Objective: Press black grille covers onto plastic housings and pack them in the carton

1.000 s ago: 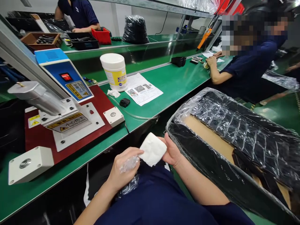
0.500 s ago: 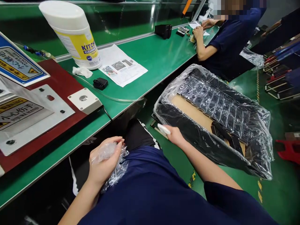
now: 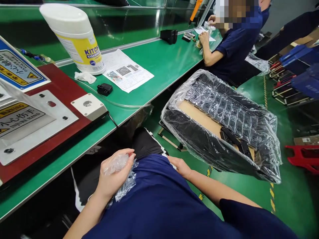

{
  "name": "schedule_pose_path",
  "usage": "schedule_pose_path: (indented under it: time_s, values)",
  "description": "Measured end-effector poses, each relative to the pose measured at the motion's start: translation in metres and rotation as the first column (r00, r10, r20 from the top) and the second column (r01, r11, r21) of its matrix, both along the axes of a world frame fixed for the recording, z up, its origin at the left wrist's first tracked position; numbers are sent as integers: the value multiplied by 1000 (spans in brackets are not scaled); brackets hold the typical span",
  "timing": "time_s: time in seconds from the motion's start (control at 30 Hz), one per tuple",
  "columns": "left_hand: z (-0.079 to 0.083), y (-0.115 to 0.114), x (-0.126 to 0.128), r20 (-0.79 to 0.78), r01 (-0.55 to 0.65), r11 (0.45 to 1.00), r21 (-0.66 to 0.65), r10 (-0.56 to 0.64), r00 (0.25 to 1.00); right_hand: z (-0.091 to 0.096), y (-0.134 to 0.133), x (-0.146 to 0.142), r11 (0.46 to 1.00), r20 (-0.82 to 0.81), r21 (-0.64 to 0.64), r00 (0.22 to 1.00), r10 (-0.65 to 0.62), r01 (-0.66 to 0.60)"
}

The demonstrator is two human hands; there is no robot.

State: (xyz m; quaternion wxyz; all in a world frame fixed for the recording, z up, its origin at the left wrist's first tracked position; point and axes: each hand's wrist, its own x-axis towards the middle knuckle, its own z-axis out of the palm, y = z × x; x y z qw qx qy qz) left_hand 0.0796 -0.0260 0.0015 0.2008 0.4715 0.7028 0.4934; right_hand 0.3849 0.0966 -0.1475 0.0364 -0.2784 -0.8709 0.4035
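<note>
In the head view my left hand (image 3: 113, 176) is closed round a crumpled clear plastic bag (image 3: 127, 186), whose loose end hangs down by my lap. My right hand (image 3: 181, 167) rests against the side of my dark blue top, fingers curled. A bit of a small white pad-like piece (image 3: 173, 167) shows beneath its fingers; most of it is hidden. To the right of that hand stands a plastic-lined bin (image 3: 194, 137) holding rows of black parts (image 3: 221, 106) in clear wrap and a few unwrapped black pieces (image 3: 235, 142).
On the green bench (image 3: 142, 89) are a wipes canister (image 3: 74, 43), a crumpled white tissue (image 3: 85, 77), a black block (image 3: 104, 89), a printed sheet (image 3: 128, 71) and a red-based fixture (image 3: 67, 96) with a button box. A co-worker (image 3: 231, 43) works farther along. A red frame (image 3: 302, 157) stands right.
My right hand has drawn back from beside the bin to my waist, taking the white piece with it. My left hand keeps the plastic bag, shifted slightly right. The co-worker's hands have moved.
</note>
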Motion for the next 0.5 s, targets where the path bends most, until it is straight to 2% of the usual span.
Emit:
schedule_pose_path:
  time_s: [0.13, 0.37, 0.5]
  values:
    - [-3, -7, 0, 5, -31, 1000, 4, 31, 1000, -18, 5, -1, 995, -23, 96, 1000, -3, 5]
    - [-11, -13, 1, 82, 2, 1000, 12, -3, 997, -11, -2, -4, 989, -84, 148, 996, -13, 25]
    - [-17, -14, 0, 143, 38, 999, 22, -41, 989, -23, 10, -25, 979, -53, 138, 988, -145, 151]
